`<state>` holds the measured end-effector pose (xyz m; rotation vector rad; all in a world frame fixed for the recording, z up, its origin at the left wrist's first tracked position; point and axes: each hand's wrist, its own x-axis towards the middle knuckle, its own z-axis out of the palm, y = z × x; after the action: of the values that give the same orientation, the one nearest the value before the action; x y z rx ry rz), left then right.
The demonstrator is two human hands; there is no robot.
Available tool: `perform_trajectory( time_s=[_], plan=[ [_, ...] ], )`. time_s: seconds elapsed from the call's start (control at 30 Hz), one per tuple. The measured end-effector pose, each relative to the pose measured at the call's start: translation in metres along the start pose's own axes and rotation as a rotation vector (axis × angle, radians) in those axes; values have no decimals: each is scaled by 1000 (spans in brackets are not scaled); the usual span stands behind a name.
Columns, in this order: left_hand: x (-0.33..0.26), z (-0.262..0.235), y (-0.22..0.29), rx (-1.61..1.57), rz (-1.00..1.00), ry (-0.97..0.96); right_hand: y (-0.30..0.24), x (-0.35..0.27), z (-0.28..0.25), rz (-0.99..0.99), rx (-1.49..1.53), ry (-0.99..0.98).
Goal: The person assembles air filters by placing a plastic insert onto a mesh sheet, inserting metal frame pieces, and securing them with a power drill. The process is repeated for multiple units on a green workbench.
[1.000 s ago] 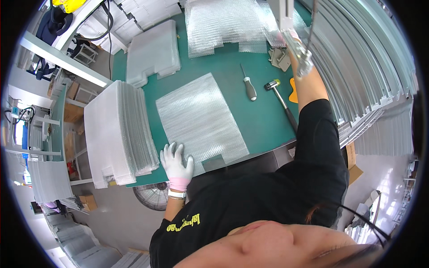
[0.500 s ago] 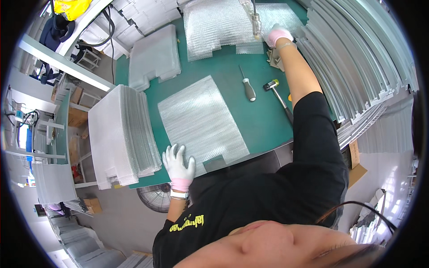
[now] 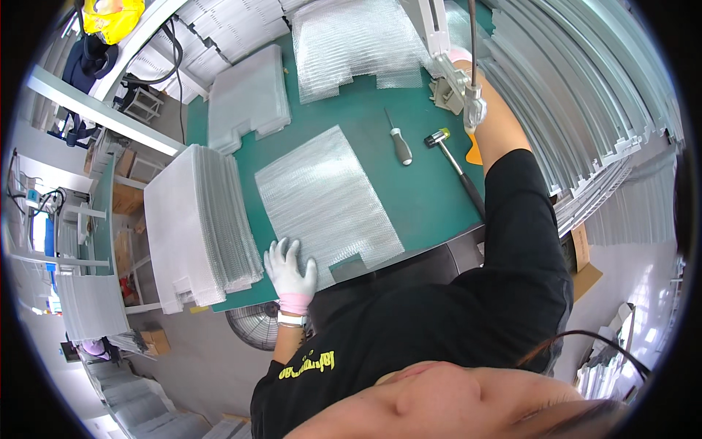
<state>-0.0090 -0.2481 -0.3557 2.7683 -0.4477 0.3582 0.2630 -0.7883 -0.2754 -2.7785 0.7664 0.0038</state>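
Observation:
My left hand [image 3: 292, 272], in a white glove with a pink cuff, rests open with fingers spread at the near left corner of a clear textured plastic sheet [image 3: 329, 194]. That sheet lies flat on the green mat [image 3: 435, 201] and has a notch in its near edge. My right arm reaches to the far right. Of my right hand [image 3: 458, 55] only a bit of pink shows; its fingers are hidden behind a pale metal bracket [image 3: 437, 38] and a rod with a clear-and-metal end piece [image 3: 474, 110]. Another clear sheet [image 3: 456, 23] shows beside that hand.
A screwdriver [image 3: 400, 145] and a hammer [image 3: 455, 167] lie right of the sheet. Notched sheets are stacked at left [image 3: 183, 227], with more sheets at far left [image 3: 248, 99] and far middle [image 3: 355, 47]. Long pale panels [image 3: 578, 88] line the right side. A fan [image 3: 252, 324] stands below the table.
The rod's end piece now appears farther right and nearer, and the bracket has come into view across my right hand. My left hand stays on the sheet. The whole view has shifted slightly.

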Motion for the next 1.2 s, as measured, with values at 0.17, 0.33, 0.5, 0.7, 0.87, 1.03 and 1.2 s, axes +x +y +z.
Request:
perform_trajectory(
  time_s=[0.17, 0.33, 0.5, 0.7, 0.87, 1.03, 1.2],
  plan=[
    [-3, 0, 0, 2, -19, 10, -16, -20, -13, -44, -137, -200],
    [2, 0, 1, -13, 1, 1, 18, 33, -6, -24, 147, 58],
    [-4, -3, 2, 5, -28, 0, 0, 4, -15, -27, 231, 79],
    [0, 1, -1, -5, -4, 1, 0, 8, -6, 80, 124, -24],
    [-2, 0, 0, -1, -21, 8, -13, -18, -1, 50, -44, -87],
    [-2, -1, 0, 1, -14, 9, 7, 21, 30, 91, 205, 26],
    [-1, 1, -1, -6, -6, 20, 15, 56, 82, 119, 92, 97]
  ],
)
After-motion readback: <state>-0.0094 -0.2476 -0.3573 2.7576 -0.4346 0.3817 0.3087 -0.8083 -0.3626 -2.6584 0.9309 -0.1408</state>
